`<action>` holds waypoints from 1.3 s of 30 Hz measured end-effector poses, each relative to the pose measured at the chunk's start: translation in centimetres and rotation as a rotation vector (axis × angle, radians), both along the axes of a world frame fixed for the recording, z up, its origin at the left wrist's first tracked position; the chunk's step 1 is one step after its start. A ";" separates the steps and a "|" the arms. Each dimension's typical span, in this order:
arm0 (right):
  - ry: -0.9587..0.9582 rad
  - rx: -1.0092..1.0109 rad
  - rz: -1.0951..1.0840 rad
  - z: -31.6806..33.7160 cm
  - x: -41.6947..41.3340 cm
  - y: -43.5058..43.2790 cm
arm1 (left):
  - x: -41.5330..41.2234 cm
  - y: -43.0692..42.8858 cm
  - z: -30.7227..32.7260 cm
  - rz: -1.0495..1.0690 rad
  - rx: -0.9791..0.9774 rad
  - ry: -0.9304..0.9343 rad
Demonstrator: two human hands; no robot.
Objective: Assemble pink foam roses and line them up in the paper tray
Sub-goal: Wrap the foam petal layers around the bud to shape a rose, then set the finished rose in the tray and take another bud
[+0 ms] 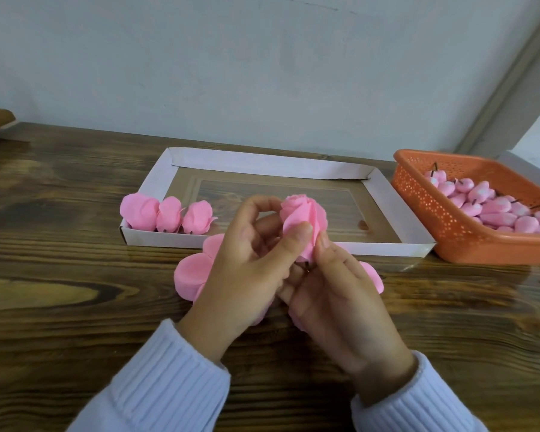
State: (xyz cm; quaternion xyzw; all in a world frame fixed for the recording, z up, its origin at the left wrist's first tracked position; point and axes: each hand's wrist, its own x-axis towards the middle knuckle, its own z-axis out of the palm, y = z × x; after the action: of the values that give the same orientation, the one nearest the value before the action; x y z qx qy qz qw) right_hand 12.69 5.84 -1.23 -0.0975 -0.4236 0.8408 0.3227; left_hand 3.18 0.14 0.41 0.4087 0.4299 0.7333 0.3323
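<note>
Your left hand and right hand hold one rose before the paper tray, fingers pinching its petals. In the tray's left end stand three roses; petal stacks lie beneath your hands; orange basket of buds, right.

Glossy wood table – matt paper tray – perforated plastic basket

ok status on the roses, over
One rose pinched by left hand and right hand. In tray, three roses at left end, rest free. Petal stacks under hands, nothing blocking.
</note>
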 end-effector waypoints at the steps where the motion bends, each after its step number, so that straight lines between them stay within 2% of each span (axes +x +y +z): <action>1: -0.001 -0.002 -0.001 0.0 0.0 0.1 | -0.1 0.0 0.0 -0.002 -0.003 0.004; 6: 0.004 -0.159 0.027 0.1 0.2 0.4 | -0.6 -0.2 0.2 -0.056 -0.065 0.146; 11: 0.037 -0.212 0.086 0.1 0.5 0.5 | -1.3 -0.1 0.7 -0.076 -0.136 0.121; 13: -0.011 -0.171 0.132 0.2 0.5 0.5 | -1.9 -0.1 1.1 -0.079 -0.145 0.151; 15: -0.062 -0.124 0.149 0.3 0.6 0.5 | -2.9 0.2 1.7 0.012 -0.167 0.217; 17: -0.110 -0.021 0.089 0.2 0.5 0.3 | -4.9 1.0 2.4 0.158 -0.159 0.245; 19: -0.176 0.165 -0.048 -0.1 0.6 0.2 | -7.5 2.0 3.2 0.309 -0.142 0.301; 22: -0.231 0.376 -0.173 -0.1 0.8 0.0 | -10.4 3.7 4.1 0.434 -0.184 0.448; 26: -0.226 0.380 -0.202 0.0 1.1 0.0 | -12.0 6.3 3.2 0.159 -0.529 0.845; 29: -0.220 0.394 -0.203 0.0 1.0 0.1 | -12.8 7.2 1.6 -0.026 -0.634 1.022; 34: -0.223 0.405 -0.193 0.1 0.9 0.1 | -13.8 8.0 -0.1 0.005 -0.871 1.507; 39: -0.212 0.418 -0.193 0.0 0.9 0.1 | -14.7 7.9 -0.6 0.071 -0.908 1.617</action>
State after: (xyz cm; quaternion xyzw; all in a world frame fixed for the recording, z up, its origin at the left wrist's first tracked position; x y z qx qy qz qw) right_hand 13.64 5.94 -1.23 -0.1565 -0.6084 0.6853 0.3684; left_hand -11.53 8.00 -0.23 0.6131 0.7891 -0.0038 0.0371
